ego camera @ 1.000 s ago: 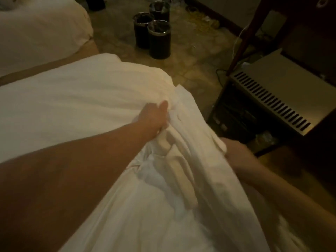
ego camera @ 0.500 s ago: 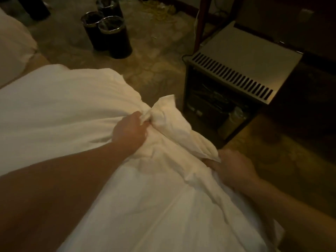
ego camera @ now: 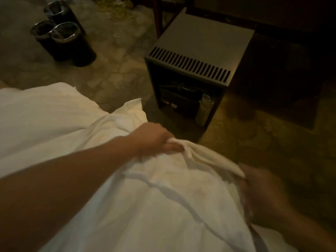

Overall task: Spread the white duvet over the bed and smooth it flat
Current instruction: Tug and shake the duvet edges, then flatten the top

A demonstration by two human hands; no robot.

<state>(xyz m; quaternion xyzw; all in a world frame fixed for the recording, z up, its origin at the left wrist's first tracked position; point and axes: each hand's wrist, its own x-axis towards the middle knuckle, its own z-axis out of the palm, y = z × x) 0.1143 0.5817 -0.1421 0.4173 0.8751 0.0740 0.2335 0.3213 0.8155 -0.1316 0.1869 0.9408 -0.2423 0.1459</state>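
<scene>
We see the duvet (ego camera: 76, 135) covering the bed from 9 o'clock down to 6 o'clock, its near corner bunched between two hands. The left hand (ego camera: 154, 139), near centre, curls its fingers round a gathered fold of the duvet edge. The right hand (ego camera: 261, 190), at 4 o'clock, is blurred; it appears to grip the same edge where the cloth ends, though we cannot tell its fingers exactly.

We judge the step in hand to be drawing the corner out square. To do it well, we would keep both grips on the hem, not on the filling, pull the hands apart until the ridge (ego camera: 174, 193) between them goes taut, then lay the corner down over the bed's edge and sweep flat palms outward from the middle. A loose flap (ego camera: 132, 110) at 12 o'clock of the left hand needs unfolding first.

Count: one duvet; two hands; three dark bins (ego camera: 72, 44) on the floor at 10 o'clock, standing touching; one slotted cabinet (ego camera: 198, 51) at 1 o'clock; one bottle-like cylinder (ego camera: 204, 110) inside it.
</scene>
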